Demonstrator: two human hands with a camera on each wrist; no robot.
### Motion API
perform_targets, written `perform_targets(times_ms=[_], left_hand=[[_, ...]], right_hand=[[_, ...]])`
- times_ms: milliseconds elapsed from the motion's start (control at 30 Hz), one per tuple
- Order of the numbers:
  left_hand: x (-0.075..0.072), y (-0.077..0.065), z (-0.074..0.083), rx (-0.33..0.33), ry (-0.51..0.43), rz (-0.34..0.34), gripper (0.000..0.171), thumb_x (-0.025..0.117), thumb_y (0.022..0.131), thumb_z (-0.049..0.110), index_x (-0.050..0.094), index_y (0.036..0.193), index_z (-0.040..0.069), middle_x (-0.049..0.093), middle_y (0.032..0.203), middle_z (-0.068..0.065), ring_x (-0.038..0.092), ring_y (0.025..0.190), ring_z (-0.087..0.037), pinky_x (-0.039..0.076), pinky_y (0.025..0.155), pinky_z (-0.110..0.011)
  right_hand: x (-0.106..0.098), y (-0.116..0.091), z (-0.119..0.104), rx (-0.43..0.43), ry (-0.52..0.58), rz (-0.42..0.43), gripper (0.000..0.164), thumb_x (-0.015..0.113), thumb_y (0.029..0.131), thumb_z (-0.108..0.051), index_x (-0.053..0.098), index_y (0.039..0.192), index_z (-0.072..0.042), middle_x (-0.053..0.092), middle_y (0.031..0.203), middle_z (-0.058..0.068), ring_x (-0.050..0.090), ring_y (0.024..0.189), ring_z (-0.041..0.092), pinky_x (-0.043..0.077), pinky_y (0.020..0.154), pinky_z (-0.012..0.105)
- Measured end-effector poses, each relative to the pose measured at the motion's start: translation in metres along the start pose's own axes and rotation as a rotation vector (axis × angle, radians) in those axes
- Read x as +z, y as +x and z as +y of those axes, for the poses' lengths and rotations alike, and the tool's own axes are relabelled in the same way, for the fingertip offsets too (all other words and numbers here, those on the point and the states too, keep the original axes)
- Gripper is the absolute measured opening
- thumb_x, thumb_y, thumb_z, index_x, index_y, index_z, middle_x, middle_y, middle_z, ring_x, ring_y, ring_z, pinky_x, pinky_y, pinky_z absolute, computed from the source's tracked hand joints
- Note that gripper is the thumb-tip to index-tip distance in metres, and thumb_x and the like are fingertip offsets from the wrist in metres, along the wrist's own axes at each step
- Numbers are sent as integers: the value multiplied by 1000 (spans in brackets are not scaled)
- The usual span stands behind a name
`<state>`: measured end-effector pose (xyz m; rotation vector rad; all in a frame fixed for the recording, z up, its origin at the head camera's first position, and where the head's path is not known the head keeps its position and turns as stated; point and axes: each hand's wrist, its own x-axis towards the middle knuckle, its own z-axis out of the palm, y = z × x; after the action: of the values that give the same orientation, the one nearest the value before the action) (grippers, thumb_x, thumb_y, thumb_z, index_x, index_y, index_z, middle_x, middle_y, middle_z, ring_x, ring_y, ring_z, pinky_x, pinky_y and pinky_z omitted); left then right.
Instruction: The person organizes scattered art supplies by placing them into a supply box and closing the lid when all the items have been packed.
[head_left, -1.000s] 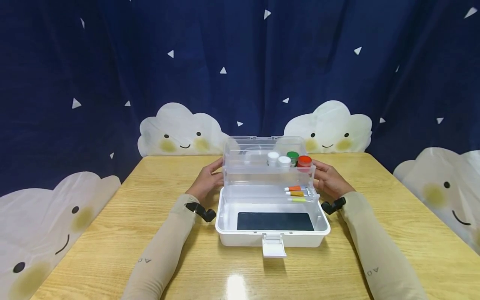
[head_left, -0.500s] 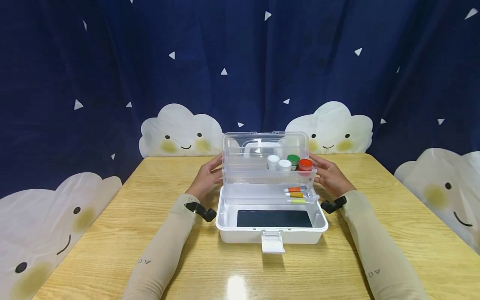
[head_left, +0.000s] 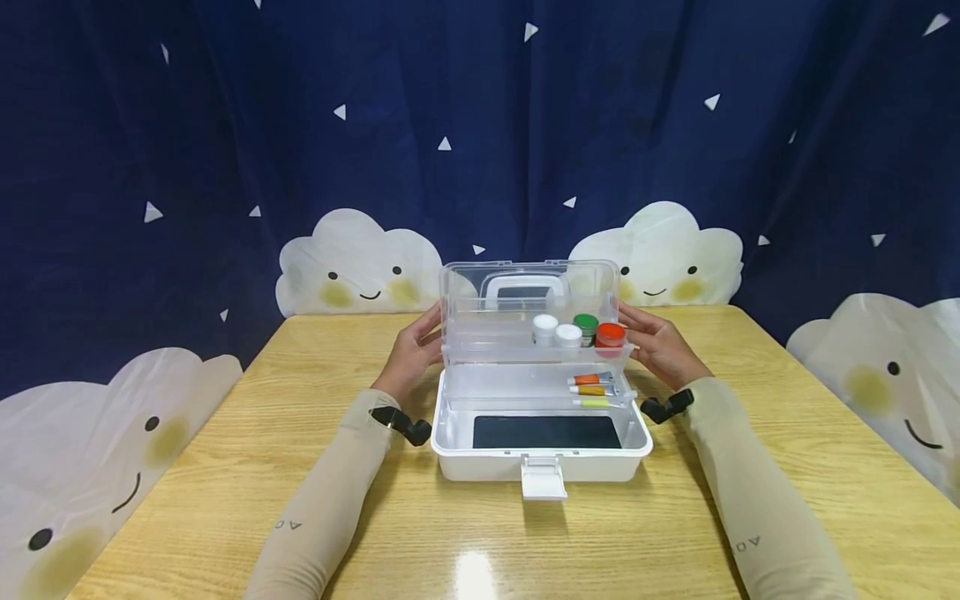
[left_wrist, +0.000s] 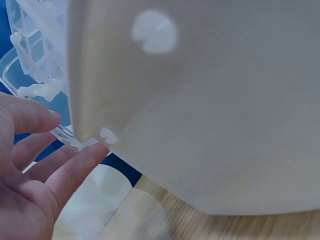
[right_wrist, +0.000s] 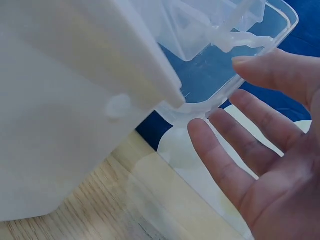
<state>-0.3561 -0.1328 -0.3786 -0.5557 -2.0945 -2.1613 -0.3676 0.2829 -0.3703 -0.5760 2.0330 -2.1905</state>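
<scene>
A white storage box [head_left: 540,468] stands mid-table in the head view with its clear lid [head_left: 465,287] raised. Clear tiered trays [head_left: 487,350] fan out over the base. My left hand [head_left: 411,354] is at the lid's left edge; in the left wrist view its thumb lies by the clear rim and its fingers extend beside it. My right hand [head_left: 663,350] is at the opposite edge, thumb near the rim and fingers fairly straight in the right wrist view. On the upper tray stand two white-lidded jars [head_left: 545,329], a green-lidded jar [head_left: 585,328] and a red-lidded jar [head_left: 610,337].
Small paint tubes [head_left: 592,390] lie at the right of the lower tray. A dark flat rectangle [head_left: 546,432] lies in the base. The front latch [head_left: 543,479] hangs down. Behind the wooden table [head_left: 337,333] hangs a blue curtain [head_left: 480,125] with cloud figures.
The lid's top edge has risen and its white handle shows more. The box's front edge has shifted slightly away, and the jars sit a little lower in view. Both hands stay at the sides.
</scene>
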Motion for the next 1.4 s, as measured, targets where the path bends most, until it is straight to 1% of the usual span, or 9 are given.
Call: perform_targets(times_ms=[267, 467, 733, 833, 933, 1000, 1100, 1267, 1400], left_hand=[[0, -2, -1, 74, -8, -1, 62, 55, 95, -1, 36, 150, 22, 38, 152, -5, 45, 132, -28, 53, 88, -33], [1, 0, -2, 134, -13, -3, 60, 54, 96, 0, 34, 150, 16, 36, 153, -6, 44, 133, -30, 53, 88, -32], [0, -1, -1, 130, 23, -6, 57, 52, 98, 5, 34, 150, 18, 35, 153, -3, 44, 133, -27, 51, 92, -32], [0, -3, 6, 110, 44, -7, 52, 47, 101, 10, 34, 150, 17, 36, 153, -4, 42, 135, -26, 47, 99, -41], [1, -4, 16, 77, 64, -13, 50, 44, 102, 23, 34, 150, 16, 34, 154, -6, 38, 137, -28, 41, 104, -50], [2, -4, 23, 49, 60, -30, 52, 41, 103, 32, 32, 151, 14, 31, 155, -9, 35, 138, -30, 38, 105, -54], [5, -5, 35, -4, 83, -58, 59, 35, 104, 43, 27, 152, 11, 27, 156, -13, 32, 140, -31, 36, 107, -53], [8, -8, 57, -114, 122, -86, 69, 20, 102, 54, 21, 153, 8, 26, 155, -18, 30, 141, -33, 34, 109, -51], [9, -10, 68, -194, 132, -98, 73, 13, 99, 60, 18, 155, 13, 25, 156, -15, 28, 141, -33, 31, 111, -49]], right_hand=[[0, 3, 0, -46, 40, 6, 58, 60, 94, -8, 39, 148, -15, 49, 143, -2, 58, 115, 10, 52, 90, 26], [3, 3, -3, -47, 3, 24, 57, 63, 93, -13, 44, 146, -21, 50, 142, -3, 57, 115, 11, 52, 89, 25], [3, 4, -3, -41, -11, 38, 57, 64, 93, -14, 44, 145, -21, 51, 141, -3, 57, 115, 11, 52, 89, 24], [3, 3, -3, -58, 4, 28, 56, 63, 93, -10, 45, 145, -20, 53, 139, -4, 58, 114, 11, 52, 89, 25], [2, 2, -4, -61, 17, 21, 54, 61, 94, -8, 45, 145, -18, 53, 139, -4, 57, 115, 11, 52, 89, 25], [1, 1, -6, -44, 6, 22, 50, 58, 97, -11, 45, 145, -18, 52, 140, -6, 55, 118, 10, 51, 90, 24], [-1, 0, -15, 1, -52, 27, 45, 53, 100, -24, 46, 144, -15, 50, 141, -5, 51, 122, 13, 51, 91, 24], [2, -2, -43, 67, -227, 2, 66, 40, 99, -53, 41, 146, -6, 45, 146, 11, 51, 125, 21, 51, 94, 30], [10, -3, -65, 124, -304, -24, 83, 31, 94, -68, 34, 149, -6, 40, 148, 19, 48, 128, 32, 50, 96, 36]])
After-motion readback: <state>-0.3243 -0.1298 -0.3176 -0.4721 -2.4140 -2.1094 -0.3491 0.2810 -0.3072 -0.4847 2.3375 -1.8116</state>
